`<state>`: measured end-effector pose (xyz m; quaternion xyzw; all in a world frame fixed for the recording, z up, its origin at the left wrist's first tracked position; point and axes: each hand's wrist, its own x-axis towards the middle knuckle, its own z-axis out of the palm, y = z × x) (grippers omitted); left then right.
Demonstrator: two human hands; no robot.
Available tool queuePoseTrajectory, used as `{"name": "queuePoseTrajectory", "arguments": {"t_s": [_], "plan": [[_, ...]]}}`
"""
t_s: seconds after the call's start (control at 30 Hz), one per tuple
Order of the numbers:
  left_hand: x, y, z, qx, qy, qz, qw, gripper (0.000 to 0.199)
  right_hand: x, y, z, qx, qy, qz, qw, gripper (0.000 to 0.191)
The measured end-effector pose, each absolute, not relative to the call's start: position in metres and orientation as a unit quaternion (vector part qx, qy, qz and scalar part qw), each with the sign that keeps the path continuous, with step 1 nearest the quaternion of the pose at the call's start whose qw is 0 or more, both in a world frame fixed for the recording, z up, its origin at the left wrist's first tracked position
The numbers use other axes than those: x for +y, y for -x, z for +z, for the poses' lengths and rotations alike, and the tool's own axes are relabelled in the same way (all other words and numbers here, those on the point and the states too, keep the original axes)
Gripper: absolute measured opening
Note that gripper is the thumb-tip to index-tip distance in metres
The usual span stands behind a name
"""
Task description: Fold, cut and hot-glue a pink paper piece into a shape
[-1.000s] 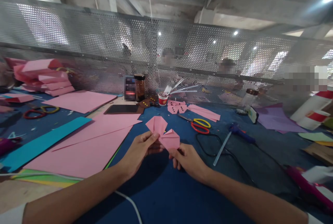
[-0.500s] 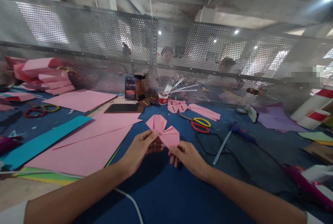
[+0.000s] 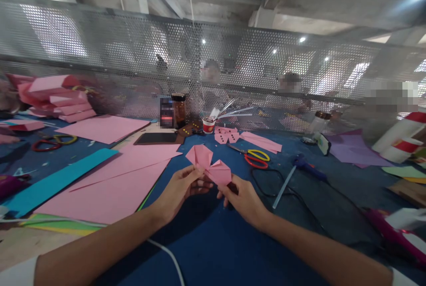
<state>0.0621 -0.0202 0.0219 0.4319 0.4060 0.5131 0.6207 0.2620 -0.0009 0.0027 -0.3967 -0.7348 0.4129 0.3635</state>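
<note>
While the left hand (image 3: 183, 187) pinches the folded pink paper (image 3: 220, 173) near its middle and the right hand (image 3: 245, 198) grips its lower right edge, the piece is left of the scissors (image 3: 256, 162); light, even pressure would likely keep its creases crisp.

No writing is legible: the mark (image 3: 209, 127) on the red-and-white cup (image 3: 208, 125) is too small, the upright screen (image 3: 167, 112) pixelated.

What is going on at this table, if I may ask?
The person's left hand and right hand together hold a folded pink paper shape, raised over the blue tabletop. Scissors with red and yellow handles lie beyond the right hand, and a blue glue gun lies farther right.
</note>
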Motion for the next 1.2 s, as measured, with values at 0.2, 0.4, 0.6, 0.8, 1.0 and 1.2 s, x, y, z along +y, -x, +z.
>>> {"name": "queuePoseTrajectory", "arguments": {"t_s": [0.2,0.4,0.6,0.8,1.0,1.2], "plan": [[-0.020,-0.062,0.022,0.400,-0.426,0.522,0.622,0.029,0.000,-0.264,0.000,-0.767,0.407,0.341,0.361,0.014],[-0.019,-0.062,0.021,0.400,-0.409,0.524,0.631,0.029,0.002,-0.269,-0.002,-0.801,0.393,0.266,0.365,0.013],[-0.020,-0.062,0.024,0.390,-0.412,0.528,0.632,0.028,0.004,-0.270,0.000,-0.803,0.350,0.268,0.401,0.026],[-0.020,-0.062,0.023,0.387,-0.408,0.530,0.634,0.026,0.004,-0.269,0.001,-0.799,0.337,0.269,0.419,0.023],[-0.020,-0.061,0.023,0.390,-0.405,0.528,0.636,0.024,0.010,-0.273,0.001,-0.803,0.315,0.245,0.443,0.027],[-0.021,-0.059,0.025,0.391,-0.441,0.510,0.626,0.031,0.018,-0.280,0.005,-0.802,0.283,0.220,0.479,0.041]]}}
